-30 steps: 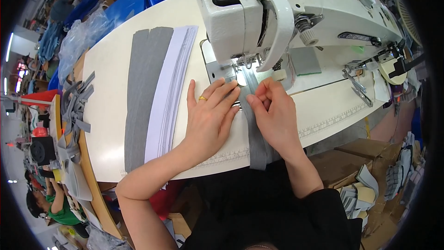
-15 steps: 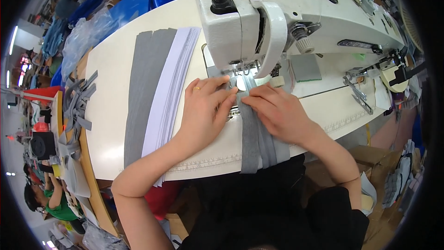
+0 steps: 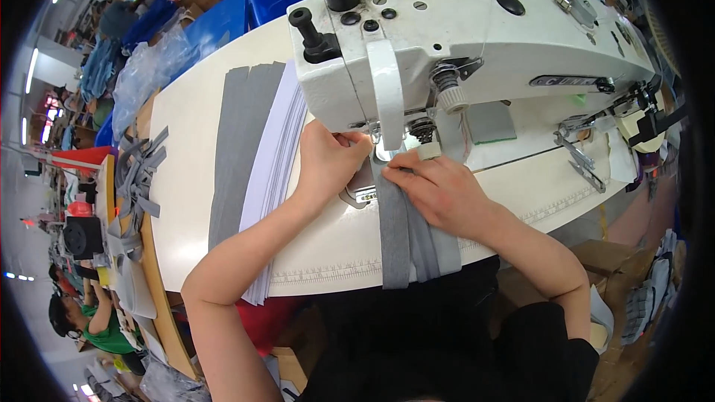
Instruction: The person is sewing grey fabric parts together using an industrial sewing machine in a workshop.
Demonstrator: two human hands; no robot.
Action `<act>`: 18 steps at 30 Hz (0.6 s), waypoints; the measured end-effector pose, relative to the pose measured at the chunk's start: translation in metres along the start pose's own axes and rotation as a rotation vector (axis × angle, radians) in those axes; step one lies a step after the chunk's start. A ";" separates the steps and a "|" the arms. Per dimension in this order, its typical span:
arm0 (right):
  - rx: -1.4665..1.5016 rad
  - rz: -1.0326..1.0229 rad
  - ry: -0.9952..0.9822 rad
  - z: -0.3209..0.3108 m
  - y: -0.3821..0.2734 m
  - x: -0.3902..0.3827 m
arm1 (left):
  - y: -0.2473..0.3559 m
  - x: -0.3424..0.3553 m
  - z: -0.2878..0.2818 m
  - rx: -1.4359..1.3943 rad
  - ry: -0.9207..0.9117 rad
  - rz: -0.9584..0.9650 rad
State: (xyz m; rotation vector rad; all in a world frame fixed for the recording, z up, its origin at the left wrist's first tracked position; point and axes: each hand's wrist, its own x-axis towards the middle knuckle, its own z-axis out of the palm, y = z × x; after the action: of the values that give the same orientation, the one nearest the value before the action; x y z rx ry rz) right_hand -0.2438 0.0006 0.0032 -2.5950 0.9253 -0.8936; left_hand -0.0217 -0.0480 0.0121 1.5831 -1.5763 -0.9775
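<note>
The right hand's [image 3: 443, 192] fingers pinch a matte gray fabric strip [image 3: 395, 242], which runs to 6 o'clock across the ruler-marked bench [image 3: 182, 149] edge. The left hand's [image 3: 326, 162] bunched fingers, at 10, hide any hold. A lettered badge [image 3: 570, 82] marks the glossy sewing machine [image 3: 477, 33] at 1; flat gray strips [image 3: 249, 134] lie at 9; smooth benchtop shows at 3.
</note>
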 end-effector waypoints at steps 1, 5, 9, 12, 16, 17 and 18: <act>-0.012 0.003 -0.001 0.000 0.000 0.000 | 0.002 -0.001 0.001 -0.003 0.026 0.011; -0.027 0.009 0.008 0.000 -0.001 0.002 | -0.004 -0.003 0.006 -0.090 0.070 0.024; -0.052 0.004 -0.002 -0.002 -0.002 0.003 | -0.005 -0.003 0.008 -0.081 0.132 0.054; -0.072 0.002 -0.012 -0.002 -0.004 0.005 | -0.010 -0.001 0.011 -0.094 0.156 0.061; -0.093 0.003 -0.030 -0.002 -0.004 0.004 | -0.012 -0.002 0.013 -0.121 0.187 0.074; -0.093 0.004 -0.029 -0.002 -0.004 0.004 | -0.012 -0.002 0.014 -0.121 0.186 0.075; -0.094 0.002 -0.030 -0.002 -0.004 0.004 | -0.012 -0.002 0.015 -0.128 0.203 0.098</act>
State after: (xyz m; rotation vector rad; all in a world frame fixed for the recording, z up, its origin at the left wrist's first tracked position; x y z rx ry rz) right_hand -0.2404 0.0014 0.0083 -2.6775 0.9841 -0.8273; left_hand -0.0295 -0.0451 -0.0057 1.4547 -1.4095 -0.8201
